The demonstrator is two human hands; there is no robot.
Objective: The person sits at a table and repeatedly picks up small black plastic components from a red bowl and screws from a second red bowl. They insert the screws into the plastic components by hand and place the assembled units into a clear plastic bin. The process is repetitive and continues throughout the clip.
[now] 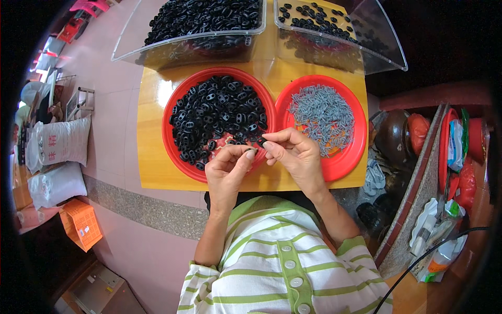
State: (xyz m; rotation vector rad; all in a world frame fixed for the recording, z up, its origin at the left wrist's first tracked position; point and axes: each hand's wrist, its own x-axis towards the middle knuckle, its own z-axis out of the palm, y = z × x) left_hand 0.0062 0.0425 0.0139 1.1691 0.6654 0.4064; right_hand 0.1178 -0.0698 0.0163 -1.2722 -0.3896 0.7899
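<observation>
My left hand (228, 172) is closed in a pinch over the near rim of the left red basin (168, 144). Something small and dark shows at its fingertips, too hidden to name. Close beside it, my right hand (297, 157) pinches a small black plastic piece (261, 141) between thumb and forefinger. The fingertips of both hands nearly meet between the two red containers. A heap of black oval two-holed pieces (217, 112) fills most of the left basin. Many small grey screw-like pins (324, 115) lie in the red plate (356, 152) to the right.
Two clear plastic bins (188, 39) (376, 49) holding black pieces stand at the table's far side. The yellow wooden table (149, 162) ends just before my body. White sacks (63, 141) and an orange basket (82, 224) are on the left; a ledge with bags (439, 230) is on the right.
</observation>
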